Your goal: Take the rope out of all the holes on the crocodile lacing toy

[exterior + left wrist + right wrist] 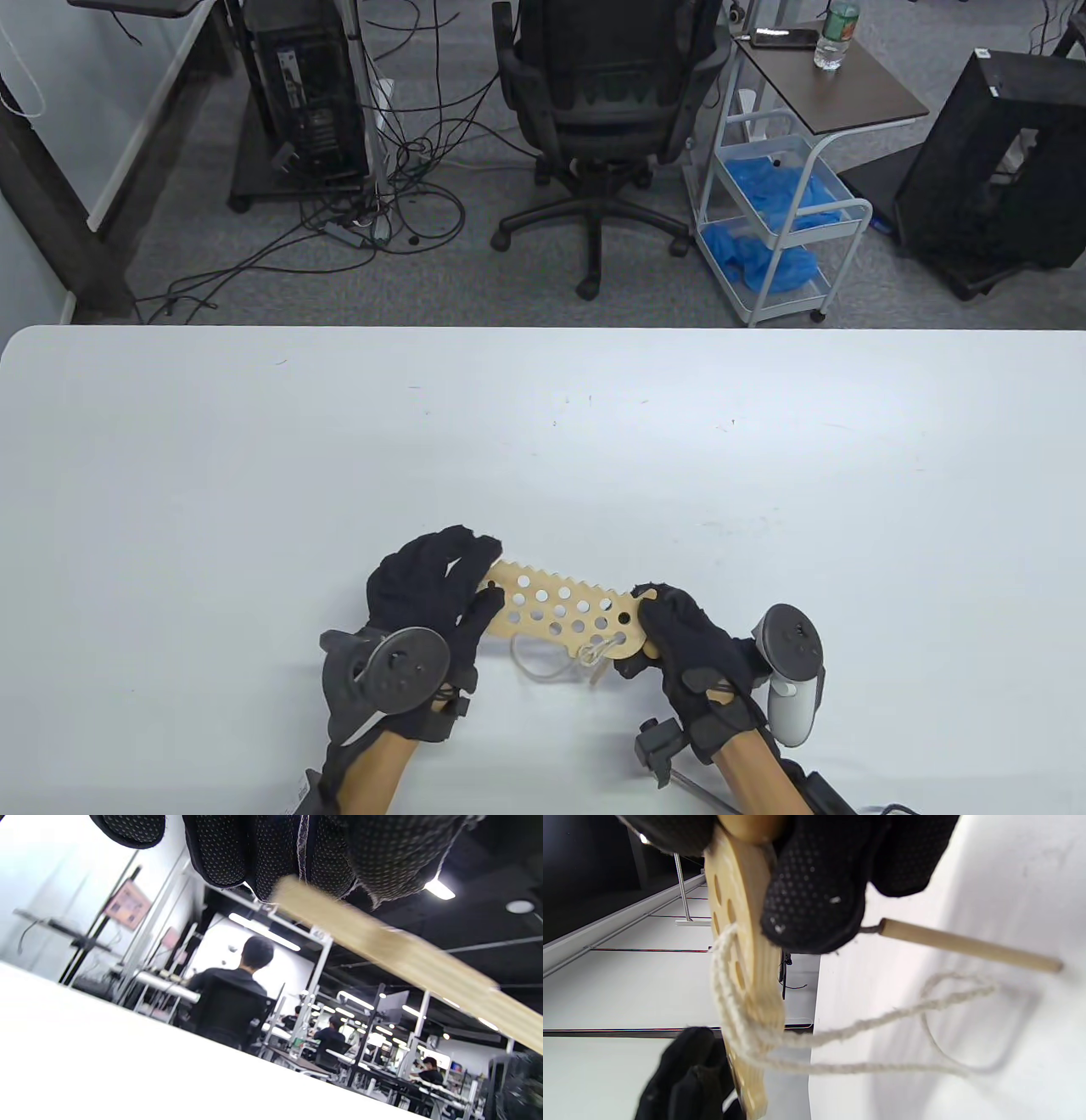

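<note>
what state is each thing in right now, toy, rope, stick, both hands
crocodile lacing toy: lifted off the table, held at both ends
rope: still through holes near the right end, loop hanging loose
wooden lacing stick: free, sticking out past the right fingers
left hand: grips the toy's left end
right hand: pinches the toy's right end

Pale wood, white rope, black gloves

The tan hole-dotted crocodile board (564, 609) is showing off-white rope (594, 652); black dotted gloves are covering both hands on the white table (254, 475).
</note>
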The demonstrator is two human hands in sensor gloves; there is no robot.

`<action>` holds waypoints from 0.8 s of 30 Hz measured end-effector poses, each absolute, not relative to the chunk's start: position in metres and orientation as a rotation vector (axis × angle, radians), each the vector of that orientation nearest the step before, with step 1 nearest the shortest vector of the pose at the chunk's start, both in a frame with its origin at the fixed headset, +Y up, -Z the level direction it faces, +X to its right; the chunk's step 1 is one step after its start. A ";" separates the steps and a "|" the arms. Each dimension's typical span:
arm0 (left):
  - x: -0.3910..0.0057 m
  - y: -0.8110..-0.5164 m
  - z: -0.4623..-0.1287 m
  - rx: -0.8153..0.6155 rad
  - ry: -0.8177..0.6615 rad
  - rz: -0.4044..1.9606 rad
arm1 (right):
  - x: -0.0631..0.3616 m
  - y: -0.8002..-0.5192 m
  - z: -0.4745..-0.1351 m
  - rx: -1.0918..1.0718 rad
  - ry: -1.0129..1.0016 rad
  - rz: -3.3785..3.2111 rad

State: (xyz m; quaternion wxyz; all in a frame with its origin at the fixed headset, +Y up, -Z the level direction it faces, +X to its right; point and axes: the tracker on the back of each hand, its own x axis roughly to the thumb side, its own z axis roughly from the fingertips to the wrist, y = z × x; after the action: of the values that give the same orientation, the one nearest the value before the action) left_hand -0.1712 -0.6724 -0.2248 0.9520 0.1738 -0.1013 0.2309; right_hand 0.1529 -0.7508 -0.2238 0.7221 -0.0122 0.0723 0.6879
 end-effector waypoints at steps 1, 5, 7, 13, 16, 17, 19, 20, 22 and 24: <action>-0.174 -0.674 -0.228 0.325 -0.204 0.515 | 0.154 -0.750 -0.225 -0.020 0.162 1.509; -0.181 -0.685 -0.236 0.200 -0.178 0.737 | 0.156 -0.750 -0.228 0.013 0.180 1.453; -0.182 -0.689 -0.239 0.160 -0.172 0.829 | 0.157 -0.750 -0.229 0.023 0.181 1.442; -0.184 -0.706 -0.246 -0.003 -0.119 1.207 | 0.161 -0.742 -0.230 0.099 0.130 1.461; -0.187 -0.711 -0.246 -0.004 -0.058 1.275 | 0.162 -0.736 -0.230 0.140 0.094 1.506; -0.188 -0.712 -0.246 0.000 -0.045 1.295 | 0.162 -0.735 -0.230 0.148 0.083 1.531; -0.191 -0.713 -0.245 0.008 -0.023 1.338 | 0.161 -0.730 -0.229 0.190 0.054 1.628; -0.191 -0.714 -0.246 0.003 -0.022 1.351 | 0.158 -0.728 -0.229 0.228 0.042 1.705; -0.190 -0.715 -0.246 -0.004 -0.024 1.358 | 0.152 -0.726 -0.227 0.274 0.033 1.791; -0.187 -0.716 -0.246 -0.023 -0.033 1.375 | 0.144 -0.725 -0.225 0.340 0.041 1.881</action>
State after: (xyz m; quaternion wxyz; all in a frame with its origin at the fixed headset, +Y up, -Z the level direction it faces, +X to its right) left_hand -0.1868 -0.7161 -0.2455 0.7726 -0.0104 -0.0151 0.6346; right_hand 0.1438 -0.7247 -0.2247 0.5767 0.1455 0.0177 0.8037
